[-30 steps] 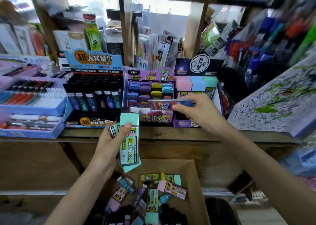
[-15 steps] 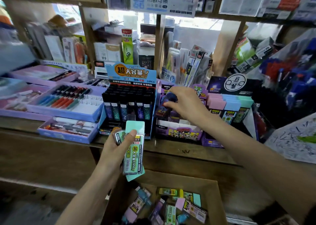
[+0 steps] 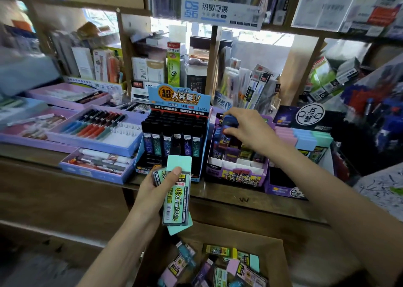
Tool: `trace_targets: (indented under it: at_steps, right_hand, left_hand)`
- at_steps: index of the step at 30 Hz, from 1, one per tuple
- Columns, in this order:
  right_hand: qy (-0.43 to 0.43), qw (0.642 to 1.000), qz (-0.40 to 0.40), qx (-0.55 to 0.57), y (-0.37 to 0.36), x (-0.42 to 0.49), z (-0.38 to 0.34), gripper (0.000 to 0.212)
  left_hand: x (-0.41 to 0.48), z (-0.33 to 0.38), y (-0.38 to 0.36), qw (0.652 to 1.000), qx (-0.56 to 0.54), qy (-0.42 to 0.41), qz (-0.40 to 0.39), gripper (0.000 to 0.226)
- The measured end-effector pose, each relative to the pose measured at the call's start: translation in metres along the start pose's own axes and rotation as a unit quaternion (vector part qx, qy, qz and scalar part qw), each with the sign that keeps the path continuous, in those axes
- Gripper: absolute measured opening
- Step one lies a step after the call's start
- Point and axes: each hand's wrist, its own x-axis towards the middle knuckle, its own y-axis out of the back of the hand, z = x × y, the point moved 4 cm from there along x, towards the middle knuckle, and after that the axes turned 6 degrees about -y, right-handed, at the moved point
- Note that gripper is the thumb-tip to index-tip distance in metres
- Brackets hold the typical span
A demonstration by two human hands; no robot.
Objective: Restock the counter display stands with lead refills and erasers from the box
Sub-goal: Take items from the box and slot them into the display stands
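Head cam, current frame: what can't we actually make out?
Head view: the blue item in the right hand is mostly covered by its fingers; type unclear.
Head view: in the left hand, the labelled case covers most of the mint eraser; how many pieces it holds is unclear.
Head view: box contents are cut off by the bottom edge; count unknown.
Head view: pens at far right are blurred.
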Motion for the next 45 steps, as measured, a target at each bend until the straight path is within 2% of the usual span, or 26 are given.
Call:
trace_targets:
  at_steps: [7, 12, 16, 17, 19, 20, 22, 24, 27, 31, 36, 42, 45]
  right_hand:
    - [0.015, 0.998, 0.024, -0.052, -0.024, -0.003, -0.003, 0.04]
    - [0.054, 0.992, 0.048, -0.104, -0.029, -0.003, 0.0, 0.032]
    - [0.05, 0.99, 0.047, -0.125, -0.028, -0.01, 0.0, 0.029]
    - [0.049, 0.992, 0.064, -0.099, -0.023, -0.014, -0.004, 0.029]
    - [0.023, 0.997, 0.062, 0.04, -0.013, -0.027, -0.015, 0.026]
    - [-0.007, 0.99, 0.017, 0.136, -0.011, -0.036, -0.02, 0.026]
    - [-0.074, 0.946, -0.119, 0.291, -0.017, -0.056, -0.031, 0.028]
    - [-0.111, 0.914, -0.182, 0.346, -0.025, -0.074, -0.035, 0.025]
    - [-0.151, 0.886, -0.142, 0.414, -0.018, -0.086, -0.025, 0.015]
    - [-0.19, 0.859, -0.094, 0.466, 0.005, -0.098, 0.006, 0.013]
    - [-0.217, 0.838, -0.042, 0.499, 0.036, -0.112, 0.048, 0.014]
    - [-0.217, 0.847, -0.031, 0.484, 0.06, -0.134, 0.077, 0.025]
    - [-0.21, 0.852, -0.047, 0.477, 0.075, -0.139, 0.087, 0.019]
  left_hand:
    - [-0.002, 0.006, 0.0, 1.0, -0.005, 0.008, 0.02, 0.058]
    - [-0.006, 0.009, 0.001, 0.999, -0.012, 0.013, 0.027, 0.06]
    - [-0.008, 0.01, -0.004, 1.0, -0.013, 0.004, 0.023, 0.062]
    - [-0.008, 0.01, -0.005, 1.0, -0.014, 0.002, 0.023, 0.061]
    - [-0.006, 0.011, -0.011, 1.0, -0.017, 0.0, 0.022, 0.058]
    - [-0.005, 0.012, -0.015, 1.0, -0.018, -0.002, 0.018, 0.055]
    - [-0.003, 0.013, -0.025, 1.0, -0.016, -0.007, 0.007, 0.053]
    - [-0.001, 0.014, -0.037, 1.0, -0.019, -0.01, -0.008, 0.057]
    - [0.002, 0.014, -0.06, 0.999, -0.017, -0.022, -0.045, 0.058]
    - [0.003, 0.014, -0.093, 0.993, -0.021, -0.038, -0.106, 0.05]
    - [0.006, 0.013, -0.136, 0.986, -0.011, -0.069, -0.149, 0.057]
    - [0.004, -0.001, -0.18, 0.975, 0.014, -0.074, -0.209, 0.055]
    - [0.002, -0.01, -0.199, 0.971, 0.001, -0.067, -0.231, 0.049]
